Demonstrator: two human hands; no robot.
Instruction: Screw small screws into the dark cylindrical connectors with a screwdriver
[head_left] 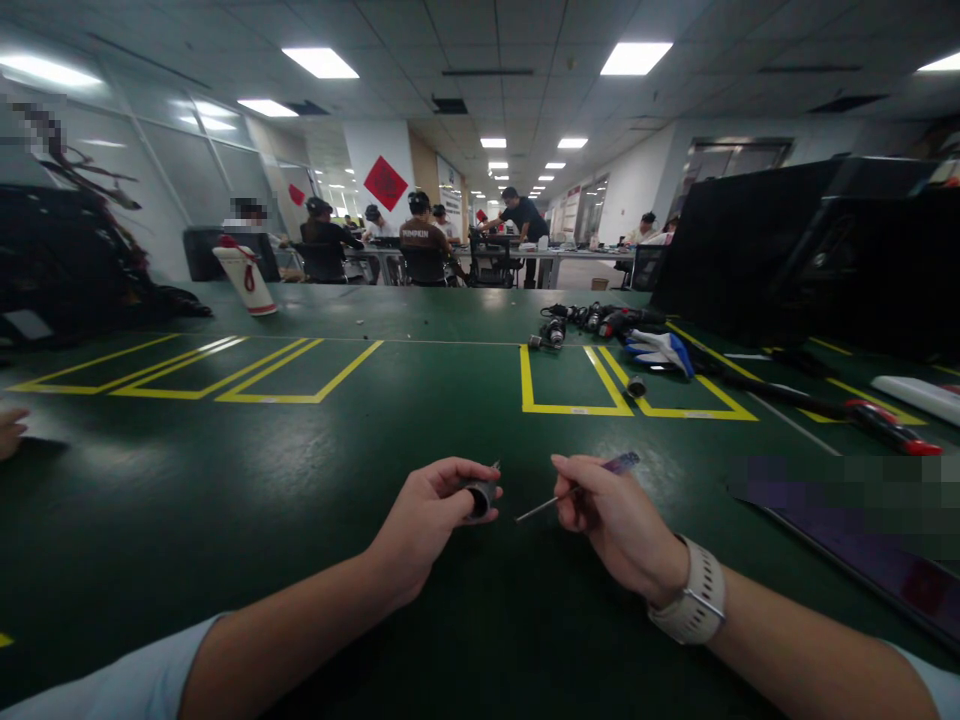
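My left hand (431,515) is closed around a short, hollow grey metal cylinder (481,502), its open end facing me. A thin pointed bit stands up near its upper edge, too small to name. A slim screwdriver (534,511) with a purplish handle is pinched in my right hand (611,515), which has a pale watch strap at the wrist. The screwdriver's thin metal shaft points left and down toward the cylinder. Its tip is apart from the cylinder. Both hands are held over the green table (337,620).
Dark cylindrical parts (553,332) and a blue-and-white glove (660,352) lie at the back right. A small metal part (636,387) sits on yellow tape. A red-and-black-handled tool (892,428) and a dark panel (847,560) lie right. Another person's hand (11,430) shows at left.
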